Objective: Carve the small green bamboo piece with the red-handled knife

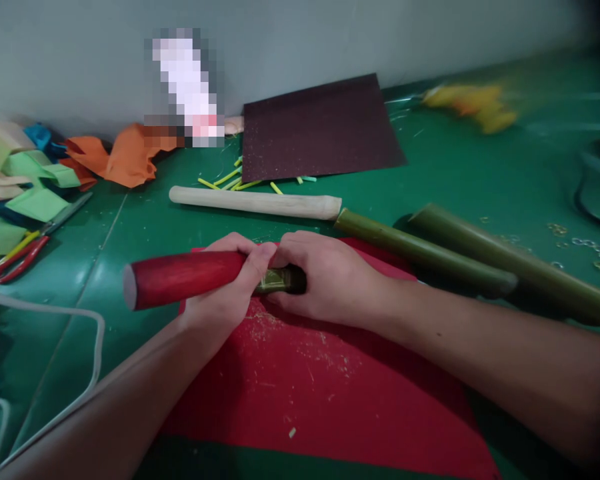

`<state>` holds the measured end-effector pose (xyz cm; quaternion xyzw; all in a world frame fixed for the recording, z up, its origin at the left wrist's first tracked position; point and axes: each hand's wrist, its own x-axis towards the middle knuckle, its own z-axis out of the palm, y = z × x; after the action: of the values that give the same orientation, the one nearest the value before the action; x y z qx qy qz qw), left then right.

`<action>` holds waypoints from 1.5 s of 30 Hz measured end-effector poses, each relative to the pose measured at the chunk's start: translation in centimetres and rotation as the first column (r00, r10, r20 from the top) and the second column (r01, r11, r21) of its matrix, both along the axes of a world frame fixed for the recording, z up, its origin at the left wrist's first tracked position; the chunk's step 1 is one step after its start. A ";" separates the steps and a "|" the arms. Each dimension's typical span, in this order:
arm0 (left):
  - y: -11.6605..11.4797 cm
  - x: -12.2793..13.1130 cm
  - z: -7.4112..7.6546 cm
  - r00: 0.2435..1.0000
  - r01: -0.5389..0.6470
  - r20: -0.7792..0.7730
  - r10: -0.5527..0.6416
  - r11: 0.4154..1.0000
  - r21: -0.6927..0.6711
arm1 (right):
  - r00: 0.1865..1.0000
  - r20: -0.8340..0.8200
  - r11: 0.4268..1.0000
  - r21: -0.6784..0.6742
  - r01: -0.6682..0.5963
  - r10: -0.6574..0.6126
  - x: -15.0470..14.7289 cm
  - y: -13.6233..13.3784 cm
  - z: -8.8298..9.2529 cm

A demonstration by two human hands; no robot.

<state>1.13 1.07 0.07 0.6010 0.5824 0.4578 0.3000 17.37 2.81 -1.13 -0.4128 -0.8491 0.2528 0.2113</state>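
Observation:
My left hand (230,280) is closed round a thick red cylinder (180,280) with a flat greyish end, held almost level and pointing left. Between my hands shows a short dark green bamboo piece (277,280) with lighter carved-looking lines. My right hand (325,277) grips this bamboo piece, its fingers and thumb curled about the end. My two hands touch at the thumbs. Whether the red cylinder and the bamboo are one piece is hidden by my fingers. Below them lies a red sheet (330,400) strewn with pale shavings.
Beyond my hands lie a peeled pale stick (255,203), a green bamboo tube (425,250) and a second bamboo tube (520,260). A dark brown sheet (320,130) is at the back. Red-handled scissors (23,260), folded papers (35,180) and a white cord (100,333) are leftward.

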 end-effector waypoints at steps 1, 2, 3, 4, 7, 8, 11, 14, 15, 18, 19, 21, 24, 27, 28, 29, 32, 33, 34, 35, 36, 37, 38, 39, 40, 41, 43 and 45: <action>0.1 -0.1 0.0 1.000 0.013 -0.004 -0.013 1.000 -0.002 | 1.000 0.001 1.000 -0.005 -0.003 0.003 0.0 0.0 0.0; 0.1 -0.3 0.1 1.000 0.031 0.002 -0.031 0.999 -0.008 | 1.000 0.000 1.000 -0.008 -0.003 0.003 0.0 0.0 0.1; 0.1 -0.5 0.0 0.998 0.056 0.019 -0.056 0.998 -0.017 | 1.000 -0.003 1.000 -0.009 -0.002 0.002 0.0 0.0 0.1; 0.1 -0.7 0.0 0.996 0.083 0.040 -0.082 0.996 -0.024 | 1.000 -0.007 1.000 -0.011 -0.001 0.001 0.1 -0.1 0.1; -0.1 -1.0 -0.1 0.984 0.168 0.061 -0.167 0.986 -0.018 | 1.000 -0.004 1.000 -0.025 -0.011 0.011 0.1 -0.1 0.2; -0.2 -1.0 -0.1 0.980 0.193 0.056 -0.192 0.981 -0.019 | 1.000 0.000 0.999 -0.030 -0.013 0.013 0.1 0.0 0.2; -0.5 -0.8 0.2 0.981 0.191 0.026 -0.190 0.981 -0.028 | 1.000 0.004 1.000 -0.024 -0.009 0.009 0.1 0.0 0.3; -0.6 -0.5 0.6 0.980 0.200 0.001 -0.200 0.979 -0.034 | 1.000 -0.003 1.000 -0.010 -0.007 0.007 0.1 0.0 0.2; -0.7 -0.5 0.6 0.980 0.198 0.003 -0.198 0.980 -0.035 | 1.000 -0.006 1.000 -0.007 -0.007 0.007 0.1 0.0 0.1; -0.8 -0.4 0.7 0.982 0.188 0.030 -0.187 0.982 -0.035 | 1.000 -0.009 1.000 0.007 -0.006 0.006 0.1 -0.1 0.0; -0.8 -0.4 0.6 0.981 0.190 0.041 -0.189 0.981 -0.033 | 1.000 -0.008 1.000 0.010 -0.004 0.005 0.0 -0.1 0.0; -0.7 -0.5 0.4 0.978 0.205 0.055 -0.202 0.978 -0.038 | 1.000 -0.004 1.000 0.016 0.003 -0.003 0.0 -0.1 0.0; -0.3 -0.4 0.1 0.982 0.175 0.073 -0.172 0.984 -0.036 | 1.000 -0.008 1.000 0.017 -0.005 0.005 0.0 0.0 0.0; 0.1 -0.3 -0.1 0.998 0.067 0.022 -0.067 0.998 -0.019 | 1.000 0.008 0.999 0.019 -0.027 0.027 0.1 0.1 0.0; 0.2 -0.3 -0.1 0.999 0.052 -0.013 -0.052 0.998 -0.019 | 0.999 0.017 0.999 0.020 -0.032 0.031 0.1 0.1 0.0; 0.3 -0.2 0.0 0.998 0.047 -0.041 -0.048 0.999 -0.023 | 0.999 0.023 0.999 0.022 -0.032 0.032 0.1 0.1 0.0; 0.3 -0.2 0.2 0.998 0.069 -0.004 -0.069 0.997 -0.035 | 1.000 -0.011 1.000 0.013 -0.027 0.027 0.1 -0.1 0.0; 0.2 -0.3 0.3 0.997 0.073 0.037 -0.072 0.997 -0.036 | 0.999 -0.026 1.000 0.004 -0.023 0.023 0.1 -0.1 0.1; 0.2 -0.3 0.3 0.994 0.086 0.068 -0.083 0.996 -0.039 | 0.999 -0.035 1.000 -0.005 -0.020 0.020 0.1 -0.2 0.1; 0.1 -0.4 0.3 0.991 0.108 0.083 -0.105 0.993 -0.041 | 0.999 -0.036 1.000 -0.014 -0.015 0.015 0.1 -0.2 0.2; 0.0 -0.5 0.3 0.988 0.130 0.086 -0.126 0.991 -0.044 | 0.999 -0.031 1.000 -0.021 -0.015 0.014 0.1 -0.2 0.2; 0.0 -0.6 0.2 0.987 0.146 0.080 -0.142 0.988 -0.048 | 1.000 -0.021 0.999 -0.029 -0.015 0.014 0.1 -0.2 0.3; -0.1 -0.7 0.2 0.986 0.155 0.073 -0.152 0.987 -0.048 | 1.000 -0.013 0.999 -0.035 -0.016 0.016 0.1 -0.1 0.3; -0.1 -0.8 0.1 0.984 0.164 0.070 -0.161 0.986 -0.043 | 1.000 -0.006 0.999 -0.040 -0.019 0.018 0.1 -0.1 0.4; -0.1 -0.9 0.1 0.982 0.176 0.072 -0.173 0.984 -0.037 | 1.000 -0.002 0.999 -0.043 -0.019 0.019 0.0 -0.1 0.4; -0.2 -0.9 0.1 0.981 0.183 0.075 -0.181 0.983 -0.031 | 1.000 0.001 0.999 -0.045 -0.019 0.020 0.0 -0.1 0.4; -0.2 -0.9 0.1 0.976 0.205 0.074 -0.203 0.978 -0.027 | 1.000 0.001 0.999 -0.042 -0.019 0.019 0.0 -0.1 0.4; -0.2 -0.7 0.3 0.978 0.198 0.067 -0.195 0.979 -0.040 | 1.000 -0.007 0.999 -0.030 -0.018 0.018 0.0 -0.1 0.3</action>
<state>0.46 0.82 0.34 0.6338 0.5208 0.4311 0.3758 17.37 2.74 -0.82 -0.4072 -0.8483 0.2689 0.2057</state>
